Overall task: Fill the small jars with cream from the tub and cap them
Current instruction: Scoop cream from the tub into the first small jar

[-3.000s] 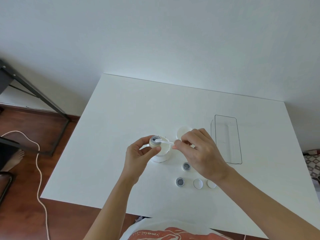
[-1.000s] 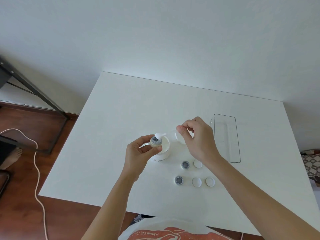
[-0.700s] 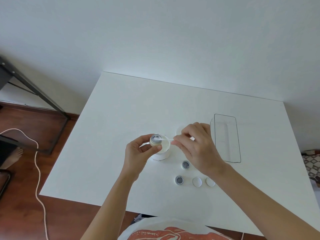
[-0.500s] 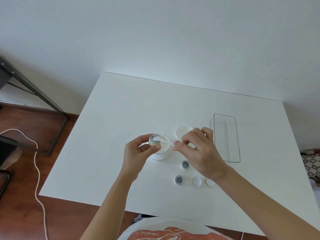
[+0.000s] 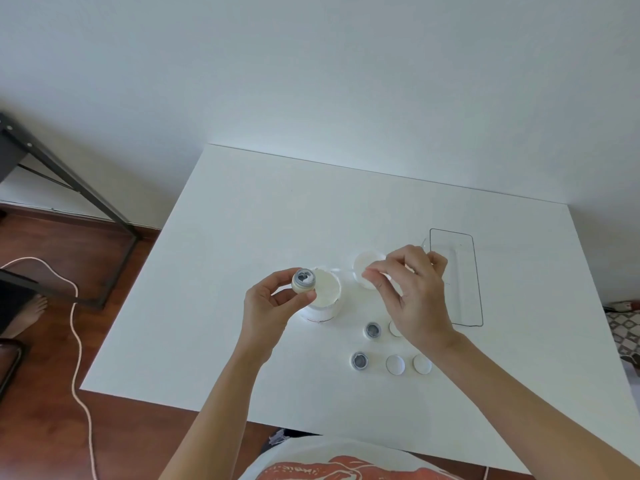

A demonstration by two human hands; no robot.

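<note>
My left hand [image 5: 272,304] holds a small jar [image 5: 303,279] with some white cream in it, just left of the open cream tub [image 5: 323,295] on the white table [image 5: 242,237]. My right hand [image 5: 410,292] pinches a thin white spatula [image 5: 346,270] whose tip lies over the tub's far rim. The tub's lid [image 5: 367,268] lies partly behind my right hand. Two open small jars [image 5: 373,330] [image 5: 360,361] stand near the front. Two white caps [image 5: 395,364] [image 5: 422,364] lie beside them, and a third cap [image 5: 394,329] peeks out from under my right wrist.
A clear rectangular tray [image 5: 453,275] lies on the table to the right of my right hand. A black metal frame [image 5: 69,188] and a white cord [image 5: 76,341] are on the wooden floor at left, where a bare foot [image 5: 27,313] shows.
My right hand has drawn the spatula back from the held jar to over the tub. The jar now shows cream inside. My left hand has kept its hold.
</note>
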